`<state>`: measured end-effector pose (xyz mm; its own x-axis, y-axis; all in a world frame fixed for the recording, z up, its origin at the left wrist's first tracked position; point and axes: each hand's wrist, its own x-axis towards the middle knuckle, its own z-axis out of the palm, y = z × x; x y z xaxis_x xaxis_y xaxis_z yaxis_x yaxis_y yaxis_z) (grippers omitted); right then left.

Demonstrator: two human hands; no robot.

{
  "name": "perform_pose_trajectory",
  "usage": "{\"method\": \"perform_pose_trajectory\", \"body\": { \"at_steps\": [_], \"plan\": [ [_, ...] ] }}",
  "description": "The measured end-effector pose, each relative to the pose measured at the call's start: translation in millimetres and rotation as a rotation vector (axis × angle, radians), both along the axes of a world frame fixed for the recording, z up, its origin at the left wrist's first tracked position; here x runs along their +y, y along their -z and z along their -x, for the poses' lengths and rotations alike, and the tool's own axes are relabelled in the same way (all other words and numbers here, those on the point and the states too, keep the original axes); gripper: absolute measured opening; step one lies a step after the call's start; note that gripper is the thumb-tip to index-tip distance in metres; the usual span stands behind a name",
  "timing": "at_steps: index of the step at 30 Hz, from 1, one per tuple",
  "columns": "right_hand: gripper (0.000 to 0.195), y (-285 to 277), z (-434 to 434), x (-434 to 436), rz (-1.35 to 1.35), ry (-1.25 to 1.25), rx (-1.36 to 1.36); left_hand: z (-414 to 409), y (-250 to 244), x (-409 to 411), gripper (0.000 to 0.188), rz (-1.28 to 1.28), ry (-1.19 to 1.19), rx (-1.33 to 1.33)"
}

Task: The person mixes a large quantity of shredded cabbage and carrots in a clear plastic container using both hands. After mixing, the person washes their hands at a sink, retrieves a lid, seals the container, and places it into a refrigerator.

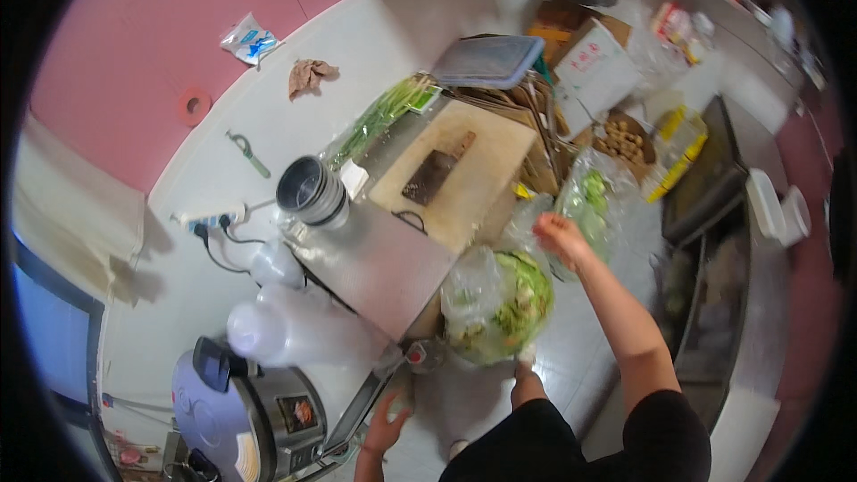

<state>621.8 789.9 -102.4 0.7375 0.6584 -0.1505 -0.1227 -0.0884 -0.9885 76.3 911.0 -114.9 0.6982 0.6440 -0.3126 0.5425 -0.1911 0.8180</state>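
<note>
My right hand (564,241) is held out above the floor, near a clear plastic bag of green vegetables (592,191). Its fingers are blurred and partly curled, so whether they grip any plastic is unclear. My left hand (387,425) hangs low by the table corner, fingers apart and holding nothing. Between my hands stands a large clear bag of leafy greens and trimmings (522,301). A cleaver (432,175) with a wooden handle lies on a worn cutting board (492,127) on the metal-topped table (381,261).
Stacked round containers (311,191), bagged green stalks (381,114) and a lidded plastic box (492,60) surround the board. A rice cooker (241,408) and large plastic jug (301,328) stand left. Flattened cardboard (535,147), a container of brown lumps (622,140) and a dark cabinet (703,174) lie right.
</note>
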Motion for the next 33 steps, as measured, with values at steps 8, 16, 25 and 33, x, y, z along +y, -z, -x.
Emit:
{"method": "perform_pose_trajectory", "body": {
  "at_steps": [8,16,25,33],
  "plan": [
    [0.014,25.2,-319.2,244.8,-0.259,0.271,0.407,-58.5,-23.9,-79.0,0.041,0.085,-0.605,0.371],
    [0.07,36.6,-409.3,348.9,-0.44,0.38,0.664,-92.6,-20.8,-145.8,0.038,0.013,-0.593,0.725],
    [0.019,-33.5,-416.7,360.3,-0.559,0.248,0.458,-95.8,16.4,-177.8,0.038,-0.494,-0.343,0.516],
    [0.019,-75.0,-381.0,340.9,-0.706,0.138,0.332,-65.3,72.7,-198.7,0.042,0.336,-0.808,-0.095]
  ]
}}
